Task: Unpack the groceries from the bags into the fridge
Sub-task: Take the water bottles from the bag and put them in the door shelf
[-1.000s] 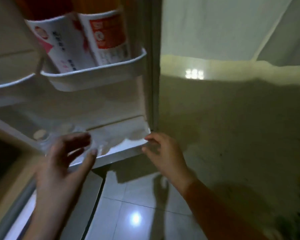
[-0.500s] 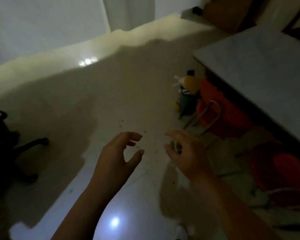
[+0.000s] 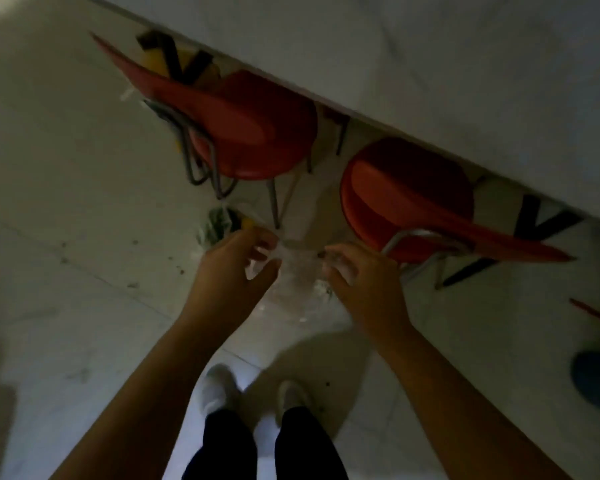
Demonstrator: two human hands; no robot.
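Observation:
A clear plastic bag (image 3: pixel 297 275) lies on the pale floor between my hands, its contents hard to make out. My left hand (image 3: pixel 234 271) pinches the bag's left edge with curled fingers. My right hand (image 3: pixel 359 277) curls its fingers onto the bag's right edge. Just left of the bag, a second clear bag (image 3: pixel 219 225) shows green and yellow items. The fridge is out of view.
Two red chairs (image 3: pixel 243 133) (image 3: pixel 406 199) with metal legs stand tucked under a grey table (image 3: pixel 430 57) right behind the bags. My feet in white shoes (image 3: pixel 219 389) stand on the tiled floor. A blue object (image 3: pixel 596 379) sits at the right edge.
The view swung from the fridge door across the floor down to the bags by the chairs. Both hands, empty before, now hold the clear bag's edges.

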